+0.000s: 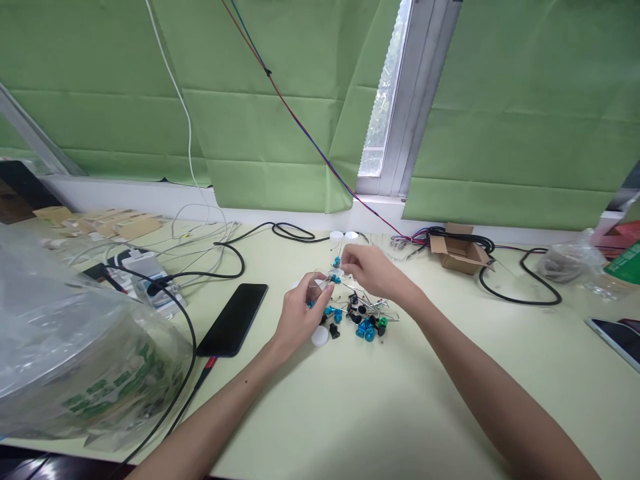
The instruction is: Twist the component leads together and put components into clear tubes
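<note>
My left hand (300,308) is closed, its thumb and fingers pinching a small blue plastic part with a thin metal rod (335,279). Close beside it, the fingertips of my right hand (369,268) are pinched together; what they grip is too small to make out. Another blue part (337,262) stands just beyond the fingertips. Under and around the hands lie blue knob-like pieces (369,332), black pieces (334,331), a green piece (383,322) and bent metal rods (387,311). A white round cap (320,335) rests by my left wrist.
A black phone (233,320) with a cable lies left of my left hand. Farther left are a plastic-wrapped tub (90,373) and a power strip (145,277). White caps (337,236), an opened cardboard box (457,253) and black cables (520,301) sit toward the back.
</note>
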The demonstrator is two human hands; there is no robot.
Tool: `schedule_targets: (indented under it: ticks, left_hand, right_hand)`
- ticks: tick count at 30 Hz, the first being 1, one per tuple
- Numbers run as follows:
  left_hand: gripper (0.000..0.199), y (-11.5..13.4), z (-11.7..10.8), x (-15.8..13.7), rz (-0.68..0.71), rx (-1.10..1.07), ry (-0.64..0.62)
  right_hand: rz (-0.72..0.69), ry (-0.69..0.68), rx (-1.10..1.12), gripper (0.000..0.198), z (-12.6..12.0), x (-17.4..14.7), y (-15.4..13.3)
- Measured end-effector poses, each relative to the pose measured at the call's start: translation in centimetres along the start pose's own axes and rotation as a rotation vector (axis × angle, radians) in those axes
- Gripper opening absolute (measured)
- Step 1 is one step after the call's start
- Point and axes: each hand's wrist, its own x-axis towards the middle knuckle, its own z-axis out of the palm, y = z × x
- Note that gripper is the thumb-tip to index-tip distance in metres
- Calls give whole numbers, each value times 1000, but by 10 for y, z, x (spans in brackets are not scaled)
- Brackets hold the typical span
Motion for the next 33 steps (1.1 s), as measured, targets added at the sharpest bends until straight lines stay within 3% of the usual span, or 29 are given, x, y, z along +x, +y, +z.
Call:
schedule_targets:
  ticks: [4,8,18,33]
  left_hand:
    - [27,1,-1,0,17,20,-34]
    - [27,0,-1,0,36,40,-62]
    - [27,0,1,0,113,51,-89]
    - [24,1,1,-2,137,56,-103]
  right_hand:
    - [-23,48,55,12,-29,-10,-14]
    - [-51,8,77,13,-43,-21,-29]
    - [-116,-139,55,17,-28,-18,-25]
    - [-89,-156,15,20,-21,-18,-33]
